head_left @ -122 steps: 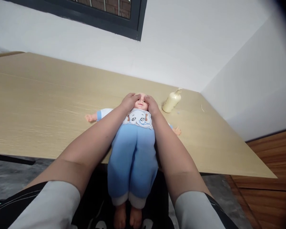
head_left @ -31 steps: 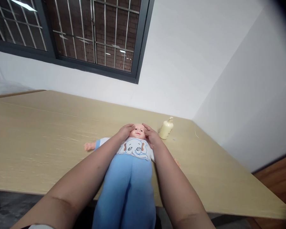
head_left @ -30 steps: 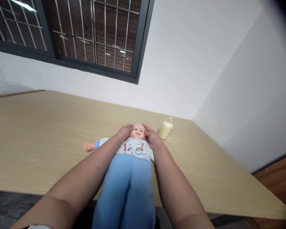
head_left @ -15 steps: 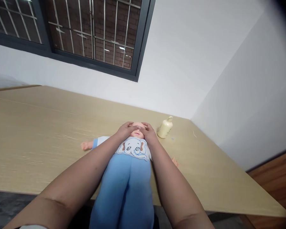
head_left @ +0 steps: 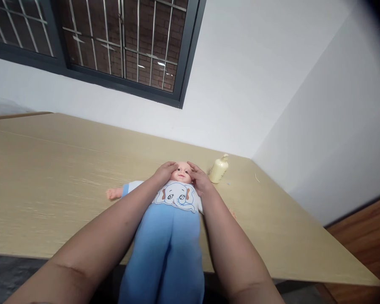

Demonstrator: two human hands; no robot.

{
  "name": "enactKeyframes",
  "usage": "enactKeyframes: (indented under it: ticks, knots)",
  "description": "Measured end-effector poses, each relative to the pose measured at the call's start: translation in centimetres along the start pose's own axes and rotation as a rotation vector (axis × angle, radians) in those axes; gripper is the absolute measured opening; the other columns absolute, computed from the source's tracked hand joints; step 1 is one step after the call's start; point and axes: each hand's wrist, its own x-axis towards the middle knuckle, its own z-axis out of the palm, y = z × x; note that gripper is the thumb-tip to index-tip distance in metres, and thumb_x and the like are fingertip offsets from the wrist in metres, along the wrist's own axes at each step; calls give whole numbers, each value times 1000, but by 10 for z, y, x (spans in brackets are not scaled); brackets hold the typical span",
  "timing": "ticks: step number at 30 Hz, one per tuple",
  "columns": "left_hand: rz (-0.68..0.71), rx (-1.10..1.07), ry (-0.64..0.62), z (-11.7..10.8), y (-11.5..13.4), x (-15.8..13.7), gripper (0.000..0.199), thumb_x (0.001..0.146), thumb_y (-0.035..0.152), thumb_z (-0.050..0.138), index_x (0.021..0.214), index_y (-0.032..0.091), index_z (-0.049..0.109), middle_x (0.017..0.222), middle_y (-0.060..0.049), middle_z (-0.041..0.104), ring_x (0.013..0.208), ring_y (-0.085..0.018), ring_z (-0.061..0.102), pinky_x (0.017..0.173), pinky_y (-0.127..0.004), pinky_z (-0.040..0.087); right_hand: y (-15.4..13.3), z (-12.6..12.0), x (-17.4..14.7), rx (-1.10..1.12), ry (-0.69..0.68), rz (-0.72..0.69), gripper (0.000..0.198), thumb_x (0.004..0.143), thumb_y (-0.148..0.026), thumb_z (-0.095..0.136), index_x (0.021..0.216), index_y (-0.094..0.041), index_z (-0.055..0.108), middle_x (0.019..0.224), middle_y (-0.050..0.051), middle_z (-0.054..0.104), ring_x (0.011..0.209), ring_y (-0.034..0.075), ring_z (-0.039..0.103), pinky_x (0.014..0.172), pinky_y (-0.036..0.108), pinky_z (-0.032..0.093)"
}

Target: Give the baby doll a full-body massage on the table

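Observation:
On its back lies a baby doll (head_left: pixel 181 179) in a white top with an elephant patch and blue trousers, its legs reaching over the near table edge towards me. My left hand (head_left: pixel 165 172) rests along the left side of the doll's head, fingers stretched out. Against the other side of the head lies my right hand (head_left: pixel 199 177), its fingers also extended. The doll's eyes and mouth show between the two hands. One doll arm sticks out to the left; most of the other is hidden behind my right forearm.
A cream pump bottle (head_left: pixel 219 169) stands on the wooden table (head_left: pixel 66 169), just right of the doll's head. Farther right lies a thin pale strip (head_left: pixel 257 177). Behind the table rise a white wall (head_left: pixel 240 84) and a barred window (head_left: pixel 120 42).
Both hands have slid outwards from the middle of the doll's face to the sides of its head. The thumbs no longer cover its eyes. The bottle stays where it was.

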Motion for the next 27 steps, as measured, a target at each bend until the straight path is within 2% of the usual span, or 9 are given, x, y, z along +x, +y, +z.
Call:
enactKeyframes:
  ticks: [4,6,8,13,18,22,25,27]
  knots:
    - [15,86,33,-1,3,-3,55,62,49,82,107,20,69,104,-9,73,100,-31,68,82,-36,50,4,6,4,-233,62,-137,58,69,-39,81,120,-26,57,112,4,68,103,23,65,94,40,54]
    - [24,107,47,-1,4,-5,58,62,50,83,110,21,68,105,-9,73,99,-30,68,82,-36,50,6,8,6,-364,97,-189,56,70,-44,79,118,-26,58,112,4,67,104,22,64,95,39,52]
    - [24,112,52,-1,4,-5,55,65,49,81,110,21,68,104,-8,73,98,-29,68,82,-35,50,6,9,7,-407,110,-205,53,72,-45,77,118,-26,58,111,3,67,104,21,63,95,39,52]
    - [12,53,44,0,3,-4,39,72,48,73,98,19,70,103,-8,74,101,-28,67,86,-36,50,7,7,7,-188,68,-121,51,73,-41,74,119,-25,59,109,4,69,98,21,66,90,39,54]
    - [-28,-67,-2,1,-2,-2,34,77,43,64,100,18,68,105,-10,75,97,-27,69,82,-37,54,1,-1,3,-50,5,-8,56,69,-27,76,123,-26,62,123,5,68,103,22,66,91,39,54]
    - [-23,-70,-29,0,-1,-4,38,78,45,64,104,17,67,107,-11,74,98,-28,69,82,-37,55,0,-5,2,-37,-32,-11,63,63,-23,79,124,-26,63,128,4,66,106,24,66,94,40,53]
    - [-9,-19,-47,-2,2,-6,45,73,45,73,108,18,65,110,-11,72,102,-28,68,83,-36,53,4,-2,3,-69,-25,-63,64,65,-31,81,126,-25,60,122,6,68,106,25,65,94,42,53]
    - [-7,24,-42,-3,5,-7,51,69,43,78,112,19,64,110,-10,71,103,-29,68,83,-35,52,5,0,5,-167,2,-141,62,68,-38,81,124,-24,59,120,6,68,108,24,64,96,42,51]
